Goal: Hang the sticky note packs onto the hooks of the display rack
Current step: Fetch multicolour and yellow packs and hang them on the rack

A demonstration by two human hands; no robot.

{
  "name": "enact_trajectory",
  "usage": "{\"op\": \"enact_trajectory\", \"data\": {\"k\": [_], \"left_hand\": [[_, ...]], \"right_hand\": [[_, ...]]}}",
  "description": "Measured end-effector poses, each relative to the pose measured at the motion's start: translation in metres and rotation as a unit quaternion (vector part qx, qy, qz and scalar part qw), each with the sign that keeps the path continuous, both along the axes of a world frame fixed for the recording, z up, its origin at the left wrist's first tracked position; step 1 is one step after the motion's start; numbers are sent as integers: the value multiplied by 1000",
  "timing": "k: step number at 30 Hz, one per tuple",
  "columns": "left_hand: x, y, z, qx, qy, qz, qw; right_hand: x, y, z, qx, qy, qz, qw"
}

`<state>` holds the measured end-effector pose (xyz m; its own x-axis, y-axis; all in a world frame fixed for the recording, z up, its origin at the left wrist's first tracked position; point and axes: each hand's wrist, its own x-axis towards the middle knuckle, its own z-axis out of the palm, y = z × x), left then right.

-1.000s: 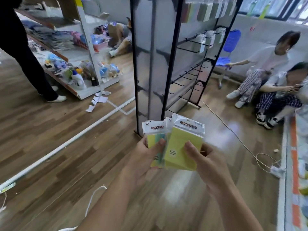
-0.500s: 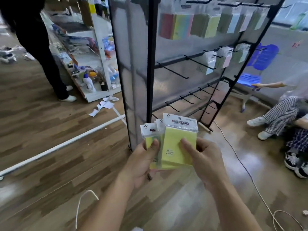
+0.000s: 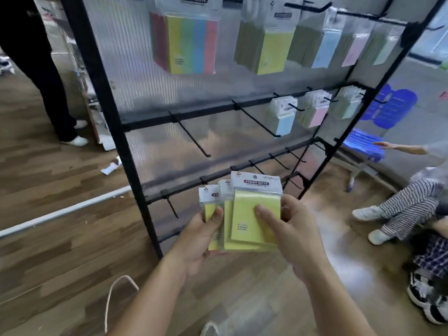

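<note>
Wooden floor [image 3: 60, 251] below, left hand [image 3: 198, 238] and right hand [image 3: 291, 234] grip sticky note packs [image 3: 252, 214], rear ones half-hidden.

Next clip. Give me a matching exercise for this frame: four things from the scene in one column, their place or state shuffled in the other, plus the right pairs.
Column 1
1. right hand
2. left hand
3. multicolour striped pack
4. long hook at the left end of the display rack middle row

Column 2
A. hangs on the top row
B. bare, nothing on it
C. pinches the front yellow sticky note pack
D. grips the rear yellow packs

Pairs: 1-C, 2-D, 3-A, 4-B
</note>
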<state>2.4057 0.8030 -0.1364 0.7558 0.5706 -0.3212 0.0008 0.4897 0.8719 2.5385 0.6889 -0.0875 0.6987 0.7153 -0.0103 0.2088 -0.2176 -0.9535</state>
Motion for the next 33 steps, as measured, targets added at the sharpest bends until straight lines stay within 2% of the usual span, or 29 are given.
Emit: {"op": "enact_trajectory", "data": {"k": [6,11,14,20,28,33], "left_hand": [[65,21,-3,-35,29,62,997],[99,24,-8,-20,44,115,992],[119,19,-8,-19,31,162,986],[147,6,-18,-73,-12,269,960],[154,-1,-32,-86,27,323,942],[155,-4,-36,-96,30,324,941]], "right_hand": [[81,37,8,-17,4,56,998],[131,62,8,-15,27,134,991],[156,75,7,-11,33,191,981],[195,89,6,29,47,296,954],[212,95,-7,107,122,292,943],[217,94,-16,129,64,282,949]]}}
